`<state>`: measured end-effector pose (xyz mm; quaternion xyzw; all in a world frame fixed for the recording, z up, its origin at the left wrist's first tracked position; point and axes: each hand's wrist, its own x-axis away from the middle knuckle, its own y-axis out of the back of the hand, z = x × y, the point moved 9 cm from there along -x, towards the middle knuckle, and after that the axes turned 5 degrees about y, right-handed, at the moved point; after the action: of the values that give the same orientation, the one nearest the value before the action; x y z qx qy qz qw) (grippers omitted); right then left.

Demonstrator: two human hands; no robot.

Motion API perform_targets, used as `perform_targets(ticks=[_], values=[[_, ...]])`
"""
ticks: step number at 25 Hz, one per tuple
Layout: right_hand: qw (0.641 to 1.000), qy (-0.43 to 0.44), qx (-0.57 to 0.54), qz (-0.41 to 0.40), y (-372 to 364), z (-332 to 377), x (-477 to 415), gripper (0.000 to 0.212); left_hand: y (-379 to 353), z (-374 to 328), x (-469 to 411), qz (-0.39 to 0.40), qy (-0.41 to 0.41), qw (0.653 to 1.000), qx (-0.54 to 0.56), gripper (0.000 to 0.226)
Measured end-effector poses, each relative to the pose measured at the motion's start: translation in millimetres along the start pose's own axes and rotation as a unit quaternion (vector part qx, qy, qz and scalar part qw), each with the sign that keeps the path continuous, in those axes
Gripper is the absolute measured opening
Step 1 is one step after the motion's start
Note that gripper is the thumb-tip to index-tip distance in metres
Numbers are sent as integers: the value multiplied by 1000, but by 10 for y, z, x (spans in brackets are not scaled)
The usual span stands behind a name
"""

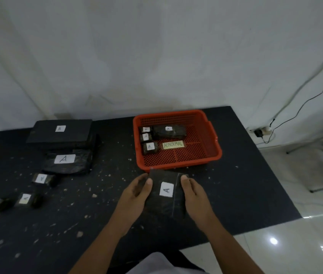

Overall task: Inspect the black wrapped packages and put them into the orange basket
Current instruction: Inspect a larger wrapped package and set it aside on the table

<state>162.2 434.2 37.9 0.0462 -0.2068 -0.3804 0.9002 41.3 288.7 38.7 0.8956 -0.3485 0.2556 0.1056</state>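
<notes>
Package (pixel 166 194) with a white "A" label sits between both hands, just in front of the near rim of the basket (pixel 214 139); its far end almost touches that rim in the picture, though I cannot tell if it really touches. Its long axis runs from the person toward the basket, so the short way to go is forward and a little up over the rim

Left hand (pixel 135 194) presses the left long side, with the thumb on the top face near the far corner. Right hand (pixel 196 196) presses the right long side, thumb also on top. Both hands are closed on the package from the two sides, and neither is clearly nearer to the basket. The wrists are low, near the tabletop (pixel 245 184), and the forearms come in from the near edge

Inside the basket four packages lie in the left part, beside a yellow tag (pixel 173 144) reading "ABNORMAL". The right part of the basket is free, so I judge the package could go there, lying flat. More packages wait well to the left of the basket, on the tabletop
</notes>
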Motion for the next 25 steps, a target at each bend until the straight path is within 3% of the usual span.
perform_targets(ticks=[3,6,8,11,15,17,20,23,25], values=[[984,-41,-165,-48,190,-140,-40,29,-279,154,37,50,58,994,80,40],[963,-66,-263,-13,138,-216,11,22,-334,216,38,42,50,989,129,43],[971,-65,-227,20,132,-231,62,26,-303,195,20,35,27,992,120,41],[985,-71,-122,101,96,-238,92,60,-319,92,61,56,-6,998,35,37],[992,-57,-73,89,138,-161,35,78,-412,-114,129,88,-68,988,-111,45],[994,-56,-69,61,206,-150,-6,66,-465,-224,149,97,-91,979,-152,44],[993,-57,-90,43,253,-146,-16,44,-473,-318,159,89,-90,984,-124,37],[995,-28,-97,15,308,-112,-40,41,-524,-241,159,118,-28,992,-18,42],[991,-25,-128,-21,384,-94,-54,44,-603,-217,200,152,-12,988,-24,47]])
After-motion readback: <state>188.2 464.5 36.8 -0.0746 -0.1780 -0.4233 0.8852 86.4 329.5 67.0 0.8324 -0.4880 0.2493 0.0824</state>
